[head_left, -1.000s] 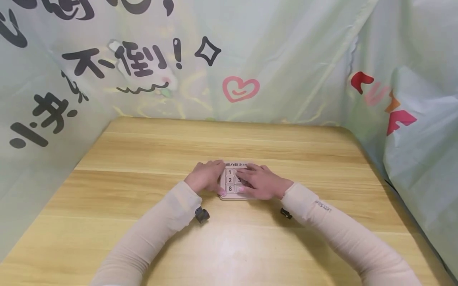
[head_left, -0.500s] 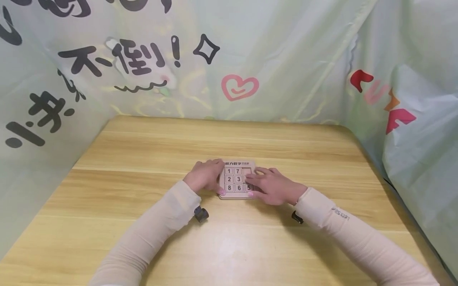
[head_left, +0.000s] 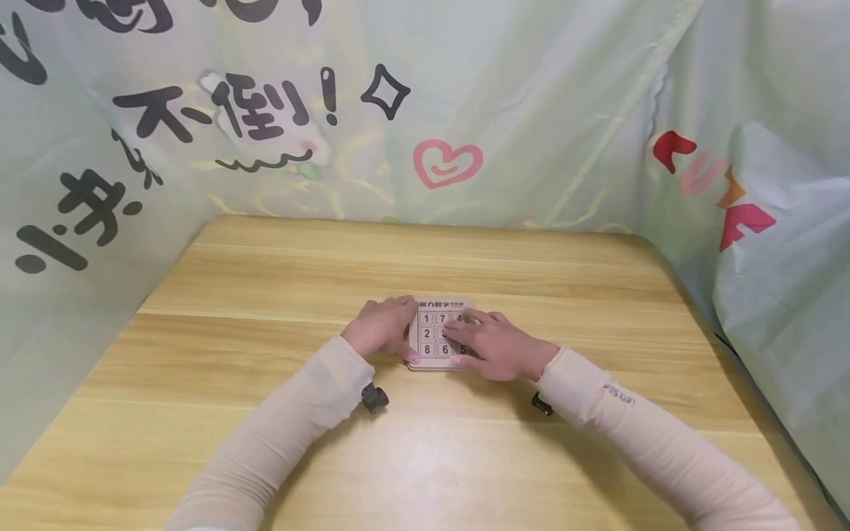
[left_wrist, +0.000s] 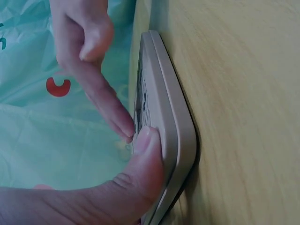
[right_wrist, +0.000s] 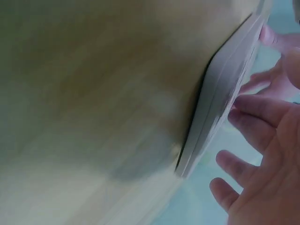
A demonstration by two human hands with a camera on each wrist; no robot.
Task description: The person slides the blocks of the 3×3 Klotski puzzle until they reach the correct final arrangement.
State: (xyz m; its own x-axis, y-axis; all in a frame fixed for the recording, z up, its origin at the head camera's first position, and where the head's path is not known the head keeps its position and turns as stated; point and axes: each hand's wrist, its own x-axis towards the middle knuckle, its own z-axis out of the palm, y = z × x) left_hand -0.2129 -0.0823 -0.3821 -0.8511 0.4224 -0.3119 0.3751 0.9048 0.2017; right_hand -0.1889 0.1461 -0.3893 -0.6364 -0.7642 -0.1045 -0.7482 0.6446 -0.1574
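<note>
The left hand point(head_left: 380, 329) grips the number puzzle point(head_left: 434, 363) at its left edge, thumb on the near corner; the right hand point(head_left: 501, 348) — loosely spread, holding nothing — rests its fingertips on the number tiles point(head_left: 427, 334). The puzzle lies on the wooden surface point(head_left: 425, 457), where a slack left grip could let it skid, and a slanted push could jam a tile or nudge its neighbour.

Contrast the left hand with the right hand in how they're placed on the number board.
The left hand grips the number board along its left edge; the right hand reaches over its face from the right.
The left hand leaves the 1, 2 and 8 readable, while the right hand partly covers the 3 and 5.
Both hands are bare and work on the same board.
</note>
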